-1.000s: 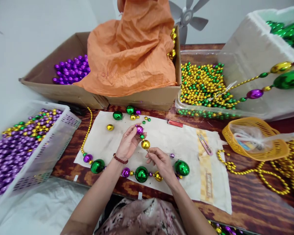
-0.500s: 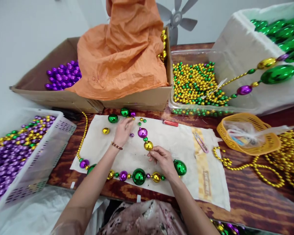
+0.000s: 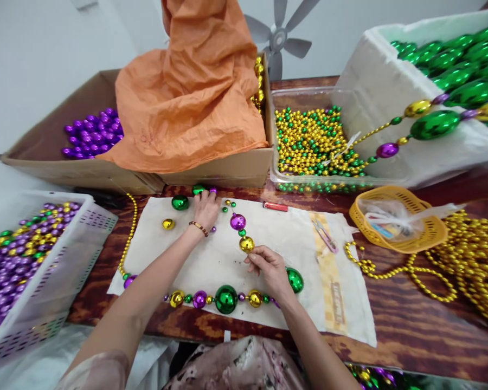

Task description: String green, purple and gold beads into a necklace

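On the white cloth (image 3: pixel 301 238), my right hand (image 3: pixel 268 265) pinches the lower end of a short bead string, just under its gold bead (image 3: pixel 246 244). Above that bead on the string are a small green bead and a purple bead (image 3: pixel 238 222). My left hand (image 3: pixel 206 211) reaches to the cloth's far edge with fingers stretched out, at a green bead (image 3: pixel 198 189) and a purple bead (image 3: pixel 213 190). Whether its fingertips grip either one is hidden. Nearby lie another green bead (image 3: pixel 180 202) and a loose gold bead (image 3: pixel 168 223). A strung bead necklace (image 3: pixel 226 299) runs along the near edge, partly behind my forearms.
A red lighter (image 3: pixel 275 206) and small scissors (image 3: pixel 326 236) lie on the cloth. Around it stand a white crate (image 3: pixel 100 227), a cardboard box (image 3: pixel 228 168), a clear bin (image 3: pixel 284 176), a foam box (image 3: pixel 361 65) and a yellow basket (image 3: pixel 390 244). Gold bead strands (image 3: pixel 467 260) lie at right.
My left hand has moved slightly farther, up to the green and purple beads at the back. My right hand keeps its pinch at the gold bead. The view has shifted a little.
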Motion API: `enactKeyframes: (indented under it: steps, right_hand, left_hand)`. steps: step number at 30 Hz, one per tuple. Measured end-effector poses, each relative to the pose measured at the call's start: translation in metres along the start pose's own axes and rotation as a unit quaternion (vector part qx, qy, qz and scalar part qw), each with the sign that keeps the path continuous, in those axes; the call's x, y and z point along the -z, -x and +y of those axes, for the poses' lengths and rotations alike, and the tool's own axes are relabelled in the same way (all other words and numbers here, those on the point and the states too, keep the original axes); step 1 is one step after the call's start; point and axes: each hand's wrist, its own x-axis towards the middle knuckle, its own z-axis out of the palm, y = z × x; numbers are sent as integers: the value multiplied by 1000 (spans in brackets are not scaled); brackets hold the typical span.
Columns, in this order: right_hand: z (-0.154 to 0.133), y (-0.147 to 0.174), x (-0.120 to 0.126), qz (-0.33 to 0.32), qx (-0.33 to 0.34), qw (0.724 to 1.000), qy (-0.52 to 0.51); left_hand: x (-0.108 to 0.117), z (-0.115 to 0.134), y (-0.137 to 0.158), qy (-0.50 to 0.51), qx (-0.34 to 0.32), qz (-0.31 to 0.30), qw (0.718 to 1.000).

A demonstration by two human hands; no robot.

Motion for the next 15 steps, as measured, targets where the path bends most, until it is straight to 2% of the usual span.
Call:
enactKeyframes:
  steps: [4,6,8,10,11,12,13,15]
  right_hand:
    - [-2,0,-1,-2,3,1000,-3]
    - [-2,1,-1,-1,5,1000,-5]
    - [-3,2,-1,1,7,1000,-2]
    - [-3,3,-1,3,11,1000,5]
    - [-4,3,0,3,13,1000,11]
    - [-4,3,0,2,15,1000,18]
    - [-4,4,0,0,17,1000,26]
    - [-6,5,-1,-7,20,999,45]
  left_hand:
    - [1,1,1,-15,4,-9,1000]
    - [3,2,2,7,20,8,1000]
    - [8,5,6,64,50,47,996]
    - [15,8,11,181,102,93,974]
    - [20,11,15,267,137,108,948]
    - [25,14,20,368,173,111,907]
    - [31,17,25,471,206,102,852]
    - [41,24,35,642,246,61,724]
